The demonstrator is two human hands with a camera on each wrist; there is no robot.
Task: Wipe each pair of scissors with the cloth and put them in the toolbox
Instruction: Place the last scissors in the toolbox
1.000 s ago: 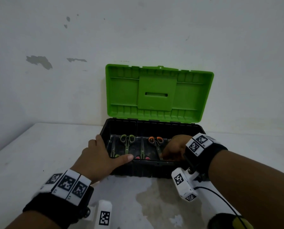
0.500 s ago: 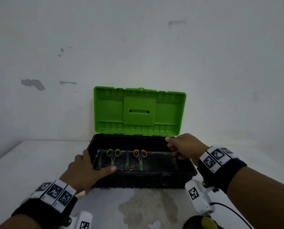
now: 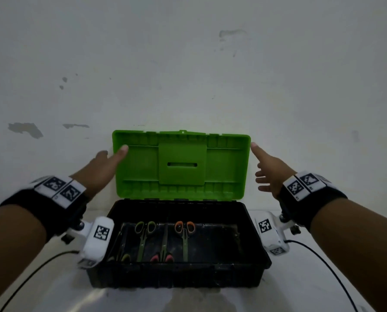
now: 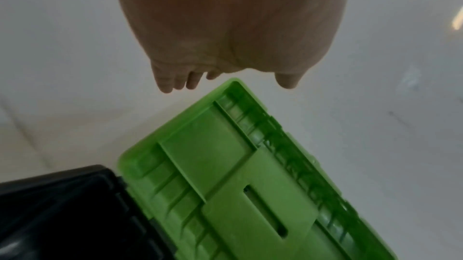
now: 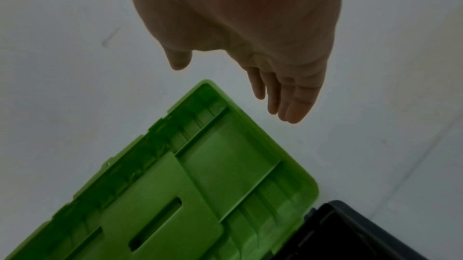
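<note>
The black toolbox (image 3: 254, 246) stands open on the white table, its green lid (image 3: 181, 163) upright against the wall. Several scissors lie side by side in it: a green-handled pair (image 3: 145, 227), an orange-handled pair (image 3: 184, 226), and a red-handled pair (image 3: 162, 258) turned the other way. My left hand (image 3: 112, 152) is at the lid's upper left corner, thumb in front and fingers behind, straight. In the left wrist view the lid's corner (image 4: 233, 84) sits between the fingers and thumb of that hand (image 4: 225, 66). My right hand (image 3: 264, 165) reaches the lid's upper right edge with fingers spread (image 5: 288, 105). No cloth is in view.
The white wall (image 3: 188, 64) rises directly behind the lid. The table (image 3: 289, 289) has a damp stain (image 3: 188, 300) in front of the box. Wrist-camera cables (image 3: 30, 278) trail over the table on both sides.
Both hands have left the toolbox base and risen to the lid's upper corners. The right hand came off the back rim; the left came off the front left corner.
</note>
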